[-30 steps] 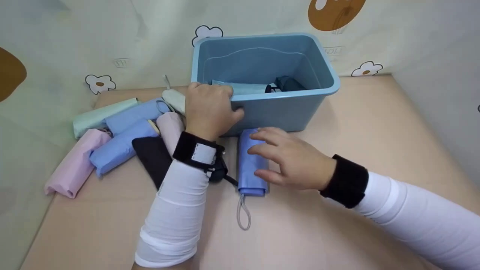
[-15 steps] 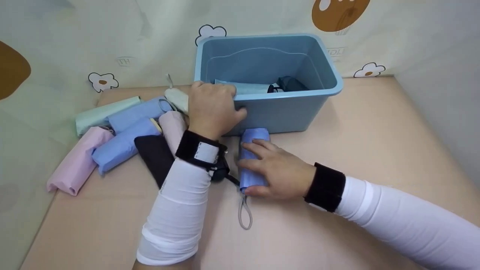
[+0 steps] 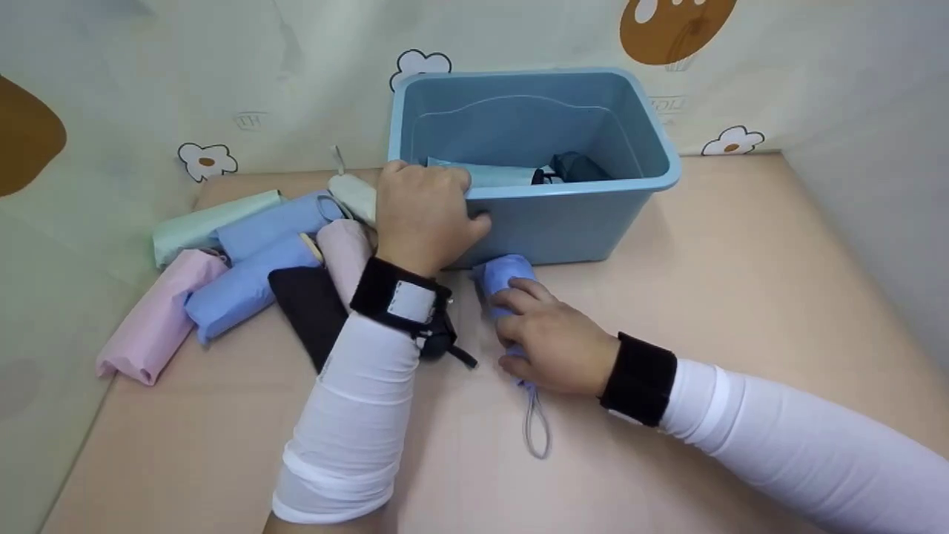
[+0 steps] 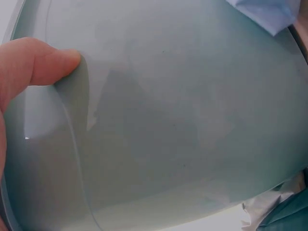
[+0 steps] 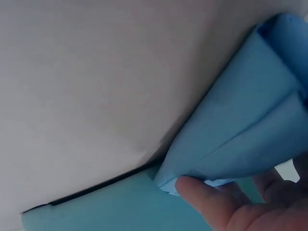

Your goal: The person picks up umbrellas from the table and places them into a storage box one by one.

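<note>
My left hand (image 3: 426, 215) grips the near rim of a blue plastic bin (image 3: 549, 222) at its left corner, thumb down on the outer wall. In the left wrist view that thumb (image 4: 53, 65) lies against the bin wall (image 4: 159, 120). My right hand (image 3: 556, 337) holds a folded blue umbrella (image 3: 508, 271) in front of the bin, fingers curled over it. A grey wrist loop (image 3: 535, 426) trails from the umbrella's near end. The right wrist view shows the umbrella's sleeve (image 5: 231, 125) with my thumb at one end. Inside the bin lie a light blue umbrella (image 3: 489, 174) and a dark one (image 3: 582, 167).
Left of the bin lie several folded umbrellas: pink (image 3: 159, 319), mint green (image 3: 211, 222), blue (image 3: 248, 289), pale mauve (image 3: 345, 256) and a black one (image 3: 308, 308). A small black strap (image 3: 461, 357) pokes out by my left wrist. A patterned sheet (image 3: 311, 81) hangs behind.
My right hand has come down onto the blue umbrella and curled round it. The umbrella's near end and its loop have swung right. My left hand stays on the rim.
</note>
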`<action>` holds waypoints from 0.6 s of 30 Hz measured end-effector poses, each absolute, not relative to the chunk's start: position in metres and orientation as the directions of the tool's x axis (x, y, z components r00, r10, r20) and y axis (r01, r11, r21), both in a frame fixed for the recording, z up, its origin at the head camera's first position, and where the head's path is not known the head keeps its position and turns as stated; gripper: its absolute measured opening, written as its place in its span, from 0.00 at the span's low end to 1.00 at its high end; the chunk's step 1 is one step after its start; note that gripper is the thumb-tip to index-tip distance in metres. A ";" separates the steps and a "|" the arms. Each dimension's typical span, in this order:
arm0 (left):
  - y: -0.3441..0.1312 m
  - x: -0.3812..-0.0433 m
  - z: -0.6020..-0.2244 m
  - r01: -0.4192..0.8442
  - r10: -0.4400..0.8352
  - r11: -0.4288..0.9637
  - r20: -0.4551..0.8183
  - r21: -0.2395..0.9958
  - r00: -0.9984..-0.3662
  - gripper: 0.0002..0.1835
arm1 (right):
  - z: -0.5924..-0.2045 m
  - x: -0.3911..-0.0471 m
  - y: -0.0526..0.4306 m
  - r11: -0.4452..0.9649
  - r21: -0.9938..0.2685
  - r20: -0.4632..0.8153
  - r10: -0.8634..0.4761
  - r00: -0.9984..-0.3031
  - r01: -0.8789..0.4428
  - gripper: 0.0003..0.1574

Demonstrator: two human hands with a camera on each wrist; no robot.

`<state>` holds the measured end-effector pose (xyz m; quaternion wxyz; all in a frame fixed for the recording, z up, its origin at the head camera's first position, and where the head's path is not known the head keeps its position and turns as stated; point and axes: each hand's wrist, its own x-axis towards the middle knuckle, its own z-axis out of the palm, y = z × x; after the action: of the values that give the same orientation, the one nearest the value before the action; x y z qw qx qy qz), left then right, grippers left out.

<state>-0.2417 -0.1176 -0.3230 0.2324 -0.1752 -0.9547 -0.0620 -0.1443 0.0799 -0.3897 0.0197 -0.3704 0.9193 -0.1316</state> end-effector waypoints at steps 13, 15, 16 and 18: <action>-0.117 -0.242 -0.322 0.376 0.313 0.926 0.470 0.045 -0.826 0.23 | -0.388 -0.145 0.114 0.817 -0.243 -0.075 -0.553 -0.830 -0.523 0.52; -0.117 -0.242 -0.322 0.376 0.312 0.926 0.464 0.047 -0.829 0.23 | -0.388 -0.146 0.118 0.824 -0.221 -0.078 -0.547 -0.833 -0.521 0.53; -0.118 -0.242 -0.322 0.375 0.312 0.926 0.462 0.049 -0.830 0.23 | -0.389 -0.146 0.120 0.826 -0.210 -0.069 -0.546 -0.835 -0.523 0.53; -0.118 -0.242 -0.323 0.373 0.310 0.927 0.459 0.049 -0.833 0.24 | -0.390 -0.147 0.122 0.827 -0.199 -0.045 -0.543 -0.838 -0.525 0.53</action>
<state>-0.2418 -0.1178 -0.3226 0.2276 -0.1788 -0.9548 -0.0685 -0.1471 0.1225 -0.3900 0.0497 -0.2798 0.9545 -0.0899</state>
